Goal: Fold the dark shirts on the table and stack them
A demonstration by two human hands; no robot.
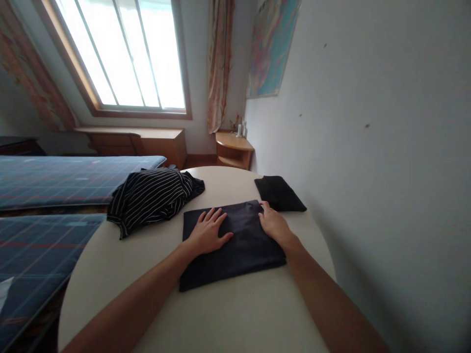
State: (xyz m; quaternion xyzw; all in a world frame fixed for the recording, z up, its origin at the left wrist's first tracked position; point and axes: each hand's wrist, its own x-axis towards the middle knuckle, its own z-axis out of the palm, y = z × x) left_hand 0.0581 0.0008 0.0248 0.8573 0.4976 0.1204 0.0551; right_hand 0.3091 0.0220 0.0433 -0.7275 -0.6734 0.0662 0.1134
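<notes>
**Folded cloth could skew under uneven pressure**

I see my left hand (pixel 208 231) flat, fingers spread, and my right hand (pixel 273 223) flat at its far edge, both pressing the dark folded garment (pixel 235 247) at table (pixel 235 314) centre; a sideways push might undo the fold; the striped shirt (pixel 152 196) at ten o'clock and black folded piece (pixel 279 193) at one o'clock lie near enough to snag.

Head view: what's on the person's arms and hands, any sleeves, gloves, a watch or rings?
Nothing worn shows. Both forearms are bare up to the bottom edge of the picture, with no sleeve in view. The left hand and right hand have no gloves, and no watch, band or ring shows on the visible wrists and fingers.
</notes>
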